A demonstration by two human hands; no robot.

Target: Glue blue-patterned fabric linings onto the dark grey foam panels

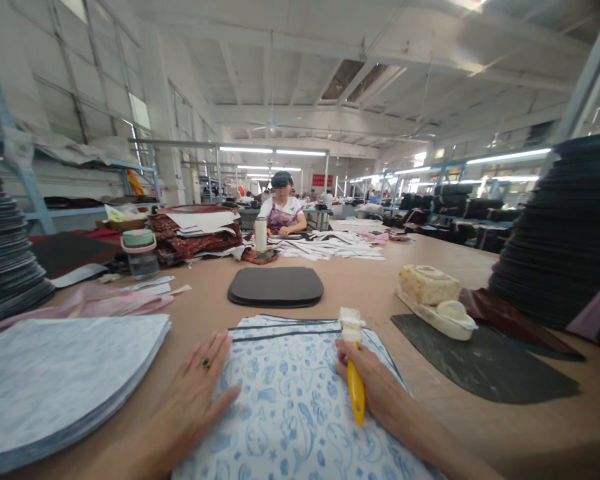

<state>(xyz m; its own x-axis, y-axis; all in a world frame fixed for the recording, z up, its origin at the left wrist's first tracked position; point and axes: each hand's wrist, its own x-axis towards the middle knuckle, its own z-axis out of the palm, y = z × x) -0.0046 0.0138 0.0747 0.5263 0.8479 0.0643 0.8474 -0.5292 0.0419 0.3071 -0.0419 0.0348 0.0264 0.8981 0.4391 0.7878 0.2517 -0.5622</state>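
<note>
Single head-worn view, close above the table's (455,280) near edge, facing forward and slightly down along it toward the far workshop end.

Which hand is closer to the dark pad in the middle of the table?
Right. The right hand, holding the yellow brush, sits just below-right of the dark pad. The left hand lies flat on the blue-print fabric, lower left and farther away.
</note>
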